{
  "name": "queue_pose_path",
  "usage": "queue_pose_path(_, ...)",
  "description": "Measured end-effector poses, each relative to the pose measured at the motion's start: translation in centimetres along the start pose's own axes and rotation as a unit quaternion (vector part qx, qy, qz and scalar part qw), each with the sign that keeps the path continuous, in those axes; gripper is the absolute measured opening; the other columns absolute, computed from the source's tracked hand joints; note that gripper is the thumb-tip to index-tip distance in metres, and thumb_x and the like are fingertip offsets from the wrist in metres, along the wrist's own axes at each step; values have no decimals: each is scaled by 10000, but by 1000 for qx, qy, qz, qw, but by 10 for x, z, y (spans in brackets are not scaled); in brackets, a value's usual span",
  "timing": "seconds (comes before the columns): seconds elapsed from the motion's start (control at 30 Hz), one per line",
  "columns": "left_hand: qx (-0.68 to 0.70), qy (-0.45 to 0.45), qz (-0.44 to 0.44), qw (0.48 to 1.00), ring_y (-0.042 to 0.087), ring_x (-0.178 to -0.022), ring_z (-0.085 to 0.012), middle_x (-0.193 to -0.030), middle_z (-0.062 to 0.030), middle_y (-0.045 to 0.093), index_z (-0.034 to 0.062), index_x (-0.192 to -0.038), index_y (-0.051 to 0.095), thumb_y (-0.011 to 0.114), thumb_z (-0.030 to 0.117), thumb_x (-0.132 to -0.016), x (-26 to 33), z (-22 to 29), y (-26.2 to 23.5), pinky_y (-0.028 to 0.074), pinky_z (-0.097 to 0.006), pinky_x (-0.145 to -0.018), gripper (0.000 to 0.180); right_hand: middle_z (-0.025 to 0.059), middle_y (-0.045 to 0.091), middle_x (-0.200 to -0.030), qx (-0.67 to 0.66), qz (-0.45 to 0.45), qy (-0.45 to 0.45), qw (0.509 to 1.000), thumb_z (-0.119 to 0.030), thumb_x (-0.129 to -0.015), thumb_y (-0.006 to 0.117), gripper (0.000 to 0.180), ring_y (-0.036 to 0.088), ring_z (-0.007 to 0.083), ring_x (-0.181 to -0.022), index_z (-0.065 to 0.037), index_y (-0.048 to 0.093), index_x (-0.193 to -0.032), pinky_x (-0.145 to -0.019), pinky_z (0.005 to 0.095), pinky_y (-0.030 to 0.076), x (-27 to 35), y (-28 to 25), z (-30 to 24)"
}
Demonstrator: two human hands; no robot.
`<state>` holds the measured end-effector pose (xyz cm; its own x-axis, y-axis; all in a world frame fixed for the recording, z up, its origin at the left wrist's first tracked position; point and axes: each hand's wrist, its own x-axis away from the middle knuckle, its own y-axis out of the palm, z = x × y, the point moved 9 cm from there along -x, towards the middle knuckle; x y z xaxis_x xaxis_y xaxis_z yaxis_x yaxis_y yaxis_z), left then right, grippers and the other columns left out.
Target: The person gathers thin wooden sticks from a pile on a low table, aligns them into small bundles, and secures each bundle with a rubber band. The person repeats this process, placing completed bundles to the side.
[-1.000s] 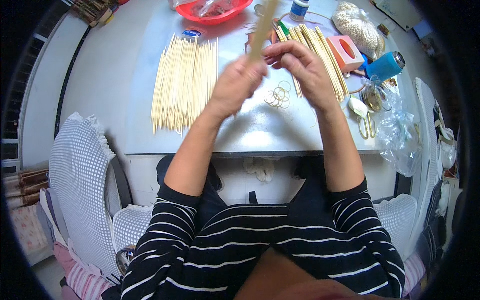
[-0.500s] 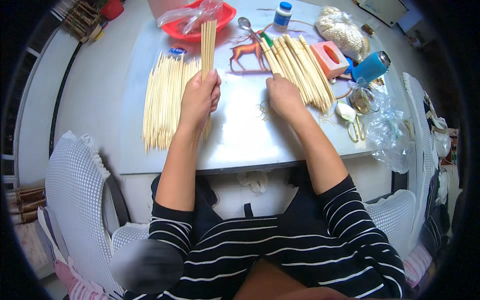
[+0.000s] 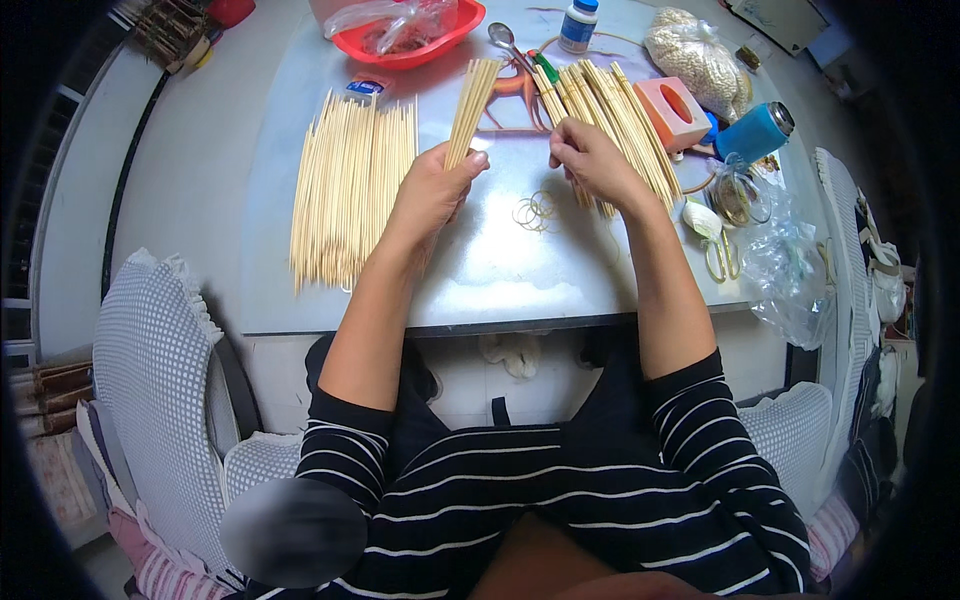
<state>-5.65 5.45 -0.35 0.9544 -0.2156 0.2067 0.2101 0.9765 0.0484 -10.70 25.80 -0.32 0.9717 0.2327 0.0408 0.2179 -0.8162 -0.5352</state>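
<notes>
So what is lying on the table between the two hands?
In the head view, a few thin rubber bands lie on the table between the left hand and the right hand.

a home craft table (image 3: 200,150): padded chairs (image 3: 150,370), bamboo sticks (image 3: 350,190), rubber bands (image 3: 535,210), scissors (image 3: 715,255), a spoon (image 3: 500,38).

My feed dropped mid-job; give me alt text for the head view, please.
The left hand grips a small bundle of bamboo sticks upright over the grey table, while the right hand rests on a fanned stick pile. Rubber bands lie between the hands.
</notes>
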Motion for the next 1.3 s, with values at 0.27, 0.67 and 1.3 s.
queue_pose_path(0.27,-51,15,-19,998,348,-535,-32,-632,89,420,87,-923,615,670,276,-948,-2,-1,5,280,-230,-480,199,213,675,-918,415,-4,-16,910,-93,-809,644,133,656,388,-892,12,680,-883,-813,448,519,1,19,15)
queue_pose_path(0.67,-37,17,2,999,447,-717,-73,-777,40,524,30,-984,651,732,240,-889,-5,-3,2,387,-248,-635,245,-29,566,-787,-86,-130,2,988,-197,-954,625,149,515,50,-698,-56,596,-913,-619,214,438,11,28,-14)
queue_pose_path(1.3,43,-59,-43,996,316,-442,-37,-561,87,404,82,-933,626,686,299,-940,0,-21,21,235,-232,-416,225,-16,560,-776,-135,-115,-60,982,-167,-957,598,151,520,66,-702,-40,579,-878,-618,230,441,17,47,-27)
